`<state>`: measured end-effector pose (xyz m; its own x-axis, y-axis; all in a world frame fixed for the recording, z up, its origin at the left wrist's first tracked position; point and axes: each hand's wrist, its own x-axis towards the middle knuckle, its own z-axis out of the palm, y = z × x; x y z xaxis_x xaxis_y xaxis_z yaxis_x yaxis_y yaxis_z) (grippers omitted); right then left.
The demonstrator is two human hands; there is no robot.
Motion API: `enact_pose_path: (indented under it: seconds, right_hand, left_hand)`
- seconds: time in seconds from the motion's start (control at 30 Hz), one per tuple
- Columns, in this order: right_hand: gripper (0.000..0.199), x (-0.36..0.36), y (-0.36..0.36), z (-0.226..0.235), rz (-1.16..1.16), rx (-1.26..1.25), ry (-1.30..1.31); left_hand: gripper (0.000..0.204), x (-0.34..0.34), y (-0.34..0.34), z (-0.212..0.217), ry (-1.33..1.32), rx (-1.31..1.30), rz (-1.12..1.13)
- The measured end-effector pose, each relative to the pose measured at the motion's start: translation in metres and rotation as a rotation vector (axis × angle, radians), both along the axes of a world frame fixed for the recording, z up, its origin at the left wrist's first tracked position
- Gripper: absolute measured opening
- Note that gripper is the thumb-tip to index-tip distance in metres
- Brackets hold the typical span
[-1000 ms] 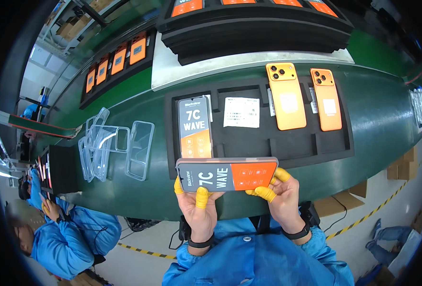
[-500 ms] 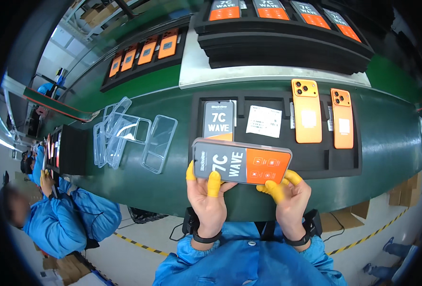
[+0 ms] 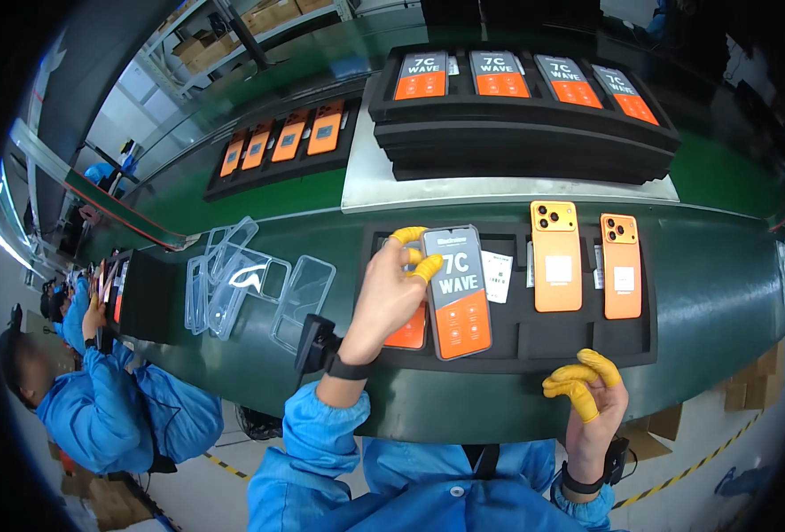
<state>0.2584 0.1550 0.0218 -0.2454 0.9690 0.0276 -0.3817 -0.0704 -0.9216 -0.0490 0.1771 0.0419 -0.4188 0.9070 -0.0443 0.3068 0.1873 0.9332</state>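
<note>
My left hand (image 3: 390, 293) grips a phone (image 3: 460, 293) by its upper left edge, thumb and fingers in yellow finger cots. A grey and orange printed front faces up, with a thin pale rim around it. The phone is tilted slightly over the left part of a black foam tray (image 3: 543, 348). Partly covered by my hand, another grey and orange phone (image 3: 407, 331) lies in the tray. My right hand (image 3: 590, 403) is by the tray's near right edge, its yellow-capped fingers curled, thumb and fingertip together, with nothing visible in them.
Two orange phones (image 3: 556, 266) lie back up at the tray's right, near a white label (image 3: 497, 277). Clear phone cases (image 3: 242, 288) are piled at left. Stacked foam trays (image 3: 525, 142) stand behind; another tray (image 3: 343, 146) holds orange phones. A co-worker (image 3: 100, 417) sits at left.
The phone has turned from sideways to upright and now rests in my left hand alone. My right hand has moved away to the right. The view has shifted, too.
</note>
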Motion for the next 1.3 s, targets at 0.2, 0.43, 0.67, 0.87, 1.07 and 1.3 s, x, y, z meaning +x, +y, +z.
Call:
enact_pose_path:
  seconds: [0.2, 0.43, 0.67, 0.87, 1.07, 1.3]
  right_hand:
    - [0.034, 0.02, 0.005, -0.006, -0.078, -0.025, -0.043]
    - [0.026, 0.061, 0.022, -0.014, -0.262, 0.034, -0.136]
    - [0.026, 0.132, -0.007, -0.02, -0.557, 0.011, -0.282]
    - [0.02, 0.215, -0.03, -0.079, -0.824, -0.178, -0.738]
    - [0.021, 0.324, -0.031, -0.234, -0.837, -0.493, -0.677]
    - [0.051, 0.356, 0.044, -0.468, -1.028, -0.832, -1.162]
  left_hand:
    - [0.048, 0.019, 0.021, -0.014, 0.152, -0.178, -0.077]
    - [0.033, 0.017, 0.028, 0.022, 0.787, -0.222, -0.227]
    - [0.036, 0.018, 0.011, 0.061, 0.72, -0.034, -0.23]
    - [0.028, 0.045, -0.055, 0.033, 0.551, 0.044, -0.506]
    - [0.015, 0.136, -0.093, -0.036, 0.243, -0.083, -0.818]
    - [0.018, 0.2, -0.065, -0.059, 0.671, 0.231, -0.966]
